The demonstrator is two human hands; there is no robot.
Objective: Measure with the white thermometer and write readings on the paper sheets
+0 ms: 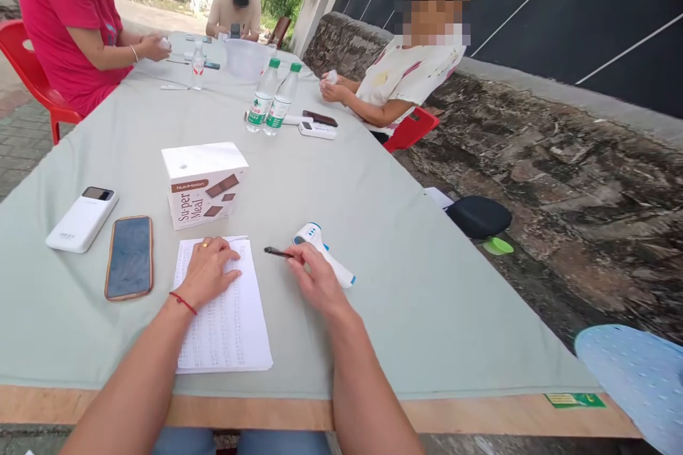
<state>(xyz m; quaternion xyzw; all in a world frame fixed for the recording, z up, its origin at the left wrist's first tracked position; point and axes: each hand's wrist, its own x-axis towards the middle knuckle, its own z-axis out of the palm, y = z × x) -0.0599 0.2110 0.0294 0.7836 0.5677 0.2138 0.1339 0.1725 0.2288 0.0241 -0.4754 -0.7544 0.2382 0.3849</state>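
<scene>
My left hand (210, 271) rests on a stack of printed paper sheets (229, 334), fingers spread over its upper part. A dark pen (276, 252) is pinched in my right hand (314, 274), just right of the paper. Its left end points toward the sheets and stays apart from them. Beside and partly behind that hand lies a white and blue infrared thermometer (339, 266). A white box (205, 188) printed "Super Meal" stands beyond the paper. Left of the sheets are a phone (129, 256) in a brown case and a white power bank (82, 219).
Two green-capped water bottles (277, 106) stand mid-table, near a second white power bank (317, 130) and a dark phone (320, 118). Farther off are a translucent tub (245, 60) and a smaller bottle (197, 67). Several people sit around the cloth-covered table (427, 320).
</scene>
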